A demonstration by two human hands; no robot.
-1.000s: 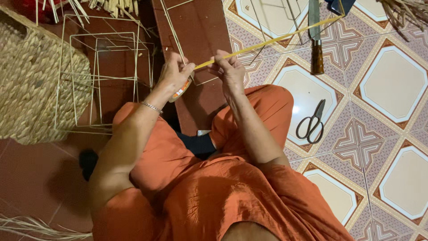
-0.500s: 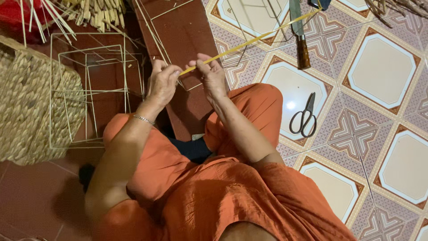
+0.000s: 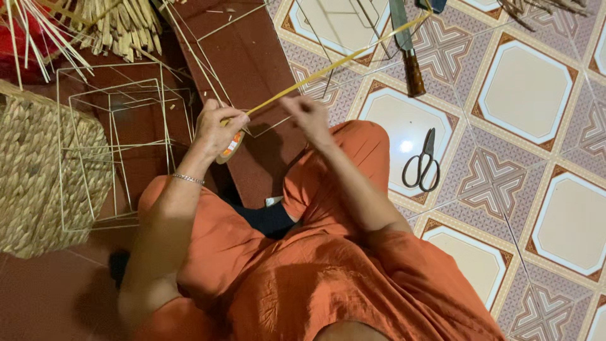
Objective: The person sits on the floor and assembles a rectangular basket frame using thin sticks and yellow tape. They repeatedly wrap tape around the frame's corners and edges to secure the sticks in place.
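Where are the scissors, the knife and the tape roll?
scissors (image 3: 423,165): head view, on the pivot, just above the black loop handles.
knife (image 3: 414,72): head view, on the brown wooden handle.
tape roll (image 3: 231,146): head view, on its side face, below the left hand (image 3: 218,126).

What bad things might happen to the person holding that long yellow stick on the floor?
The long yellow strip runs close past the knife, so swinging it might knock the blade. The right hand is blurred, and a thin strip might cut or poke fingers. The tape roll under the left hand might drop.
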